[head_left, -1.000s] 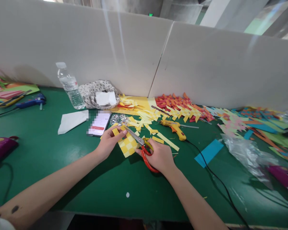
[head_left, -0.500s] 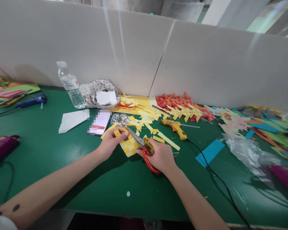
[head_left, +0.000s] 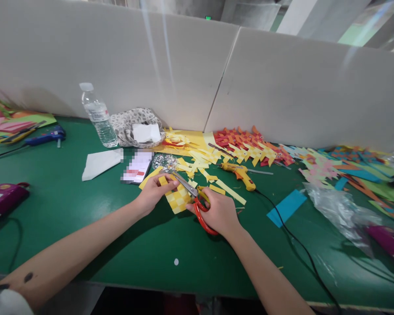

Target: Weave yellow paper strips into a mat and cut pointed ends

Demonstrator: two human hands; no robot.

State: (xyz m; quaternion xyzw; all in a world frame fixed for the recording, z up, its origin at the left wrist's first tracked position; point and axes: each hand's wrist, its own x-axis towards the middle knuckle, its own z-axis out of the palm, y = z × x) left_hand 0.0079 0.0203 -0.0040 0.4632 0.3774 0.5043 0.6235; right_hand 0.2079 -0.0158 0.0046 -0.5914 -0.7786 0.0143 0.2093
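Observation:
My left hand (head_left: 153, 194) pinches a yellow checkered woven paper piece (head_left: 176, 197) low over the green table (head_left: 85, 205). My right hand (head_left: 218, 212) grips red-handled scissors (head_left: 197, 203), fingers through the loops. The metal blades point up and left across the woven piece toward my left fingertips. Loose yellow paper strips (head_left: 228, 191) lie just beyond the hands.
A phone (head_left: 137, 167), white folded paper (head_left: 100, 162), water bottle (head_left: 97, 117) and patterned cloth pouch (head_left: 134, 124) sit behind left. A yellow glue gun (head_left: 239, 173) with black cord, woven paper pieces (head_left: 249, 146), a blue strip (head_left: 285, 208) and plastic bags (head_left: 341, 212) lie right. White partitions close the back.
The scissor blades have closed a little over the woven piece, and both hands shifted slightly away from me. The left fingers regripped the piece's upper corner.

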